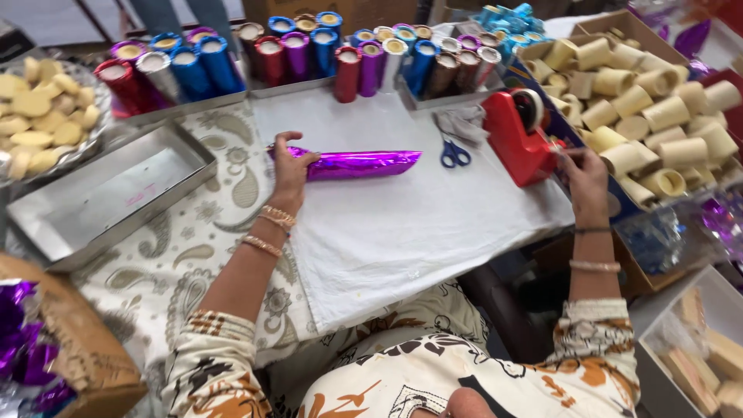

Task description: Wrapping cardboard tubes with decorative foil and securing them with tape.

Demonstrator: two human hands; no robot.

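Both arms reach forward, sleeves patterned, bangles on each wrist. The left hand [291,166] lies palm down, fingers curled in a loose grip. The right hand [582,176] stretches farther right, fingertips pinched together.

Scissors [454,152] lie between foil roll [357,164] and tape dispenser [517,136].

A glossy, crinkled purple foil roll [357,163] lies on a matt white cloth [402,224]; beside it, a shiny red plastic tape dispenser [515,139], a dull brushed-metal tray [108,197], metallic foil-wrapped tubes [309,54] and matt cream cardboard tubes [642,108]
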